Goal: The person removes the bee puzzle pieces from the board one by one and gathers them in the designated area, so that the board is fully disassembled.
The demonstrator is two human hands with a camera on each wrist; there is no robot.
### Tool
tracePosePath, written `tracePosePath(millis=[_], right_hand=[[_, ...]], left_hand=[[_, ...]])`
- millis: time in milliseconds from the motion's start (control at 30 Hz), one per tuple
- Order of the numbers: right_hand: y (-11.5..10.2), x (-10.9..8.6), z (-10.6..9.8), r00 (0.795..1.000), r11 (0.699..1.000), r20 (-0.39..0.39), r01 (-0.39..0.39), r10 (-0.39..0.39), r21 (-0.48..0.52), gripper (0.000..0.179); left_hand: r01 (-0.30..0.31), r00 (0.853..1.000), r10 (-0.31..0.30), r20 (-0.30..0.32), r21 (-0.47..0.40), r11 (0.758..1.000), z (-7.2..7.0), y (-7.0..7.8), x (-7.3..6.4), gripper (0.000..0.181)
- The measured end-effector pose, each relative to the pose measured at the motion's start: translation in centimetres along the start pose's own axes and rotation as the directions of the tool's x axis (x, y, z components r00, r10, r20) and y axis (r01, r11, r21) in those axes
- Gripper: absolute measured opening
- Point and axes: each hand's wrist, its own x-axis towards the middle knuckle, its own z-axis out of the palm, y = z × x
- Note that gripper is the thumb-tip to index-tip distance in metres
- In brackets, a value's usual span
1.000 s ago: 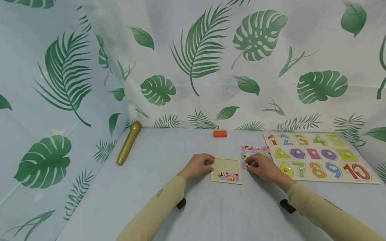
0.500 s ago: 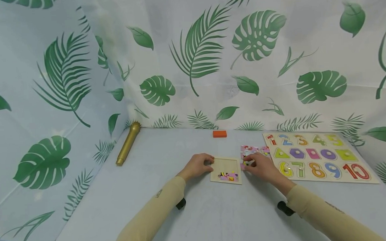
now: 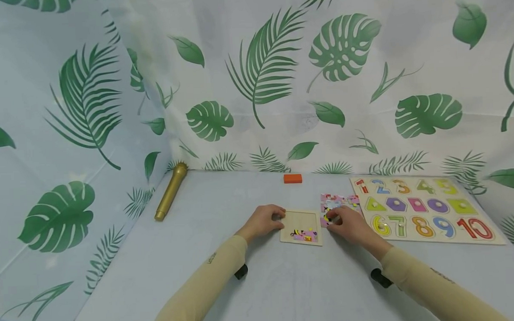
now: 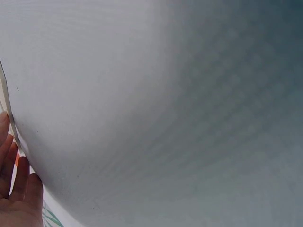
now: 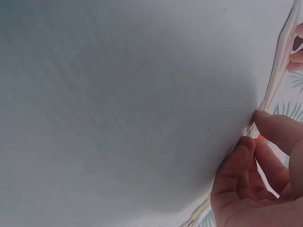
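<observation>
A square wooden puzzle tray (image 3: pixel 299 220) lies on the table, with a few joined pink, black and yellow jigsaw pieces (image 3: pixel 306 235) in its lower right part. My left hand (image 3: pixel 262 220) holds the tray's left edge, forefinger near the far corner and thumb lower down. In the left wrist view its fingers (image 4: pixel 21 182) reach that edge. Right of the tray lies a patch of pink printed puzzle pieces (image 3: pixel 329 199). Over its near part, my right hand (image 3: pixel 348 223) brings thumb and fingers together. The right wrist view shows a thin puzzle piece (image 5: pixel 249 128) between them, mostly hidden.
A large wooden board of numbers and shapes (image 3: pixel 429 211) lies at the right, close beside the right hand. An orange block (image 3: pixel 292 178) sits at the back of the table. A gold microphone-shaped object (image 3: pixel 171 192) lies at the far left. Leaf-print cloth hangs behind.
My right hand shifted slightly left toward the tray, then back right a little over the puzzle pieces. The left hand and the tray have stayed in place.
</observation>
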Motion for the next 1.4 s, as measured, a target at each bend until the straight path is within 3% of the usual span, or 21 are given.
tracePosePath(millis=[200, 600, 867, 1133, 1400], right_hand=[[0.4, 0.5, 0.0, 0.999, 0.999, -0.003, 0.037, -0.037, -0.025, 0.027], [0.7, 0.7, -0.1, 0.999, 0.999, 0.004, 0.04, -0.04, -0.024, 0.026], [-1.1, 0.6, 0.1, 1.0, 0.999, 0.003, -0.024, 0.024, 0.039, 0.035], [-3.6, 0.3, 1.8, 0.998, 0.991, 0.063, 0.007, -0.016, 0.137, 0.032], [-4.8, 0.3, 3.4, 0.995, 0.989, 0.082, 0.035, -0.047, 0.141, 0.032]], left_hand=[[-0.003, 1.0, 0.003, 0.0, 0.018, 1.0, 0.1, -0.1, 0.1, 0.031], [-0.009, 1.0, 0.009, -0.002, 0.014, 1.0, 0.2, -0.3, 0.2, 0.031], [-0.011, 1.0, 0.011, -0.004, 0.02, 1.0, 0.2, -0.3, 0.3, 0.031], [-0.019, 1.0, 0.019, -0.002, 0.015, 1.0, 0.1, -0.3, 0.2, 0.031], [-0.059, 0.998, 0.059, -0.009, 0.038, 0.998, -0.1, -0.5, 0.1, 0.03]])
